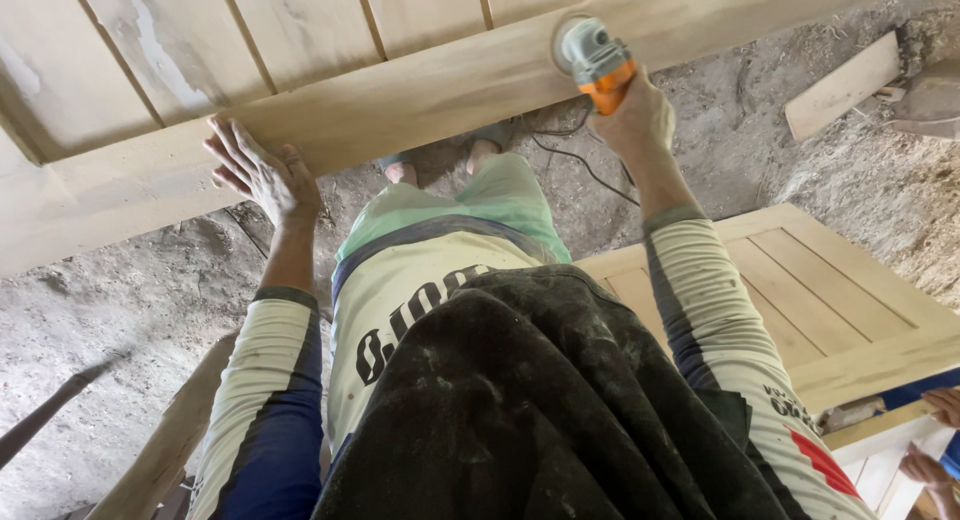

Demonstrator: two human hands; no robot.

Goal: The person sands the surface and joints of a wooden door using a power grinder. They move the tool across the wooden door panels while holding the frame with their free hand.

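A large pale wooden door panel [400, 100] lies flat in front of me, its near rail running across the view. My left hand [262, 172] rests open on the near edge of that rail, fingers spread. My right hand [632, 112] grips an orange and grey angle grinder [590, 58], whose disc end sits on the rail further right. A black cord [575, 155] trails from the tool down to the ground.
Dusty sawdust-covered ground [130, 300] lies below. A second framed wooden panel [820, 310] lies at the right. A loose board [845, 85] sits at the upper right. Another person's hands [935, 440] show at the lower right edge.
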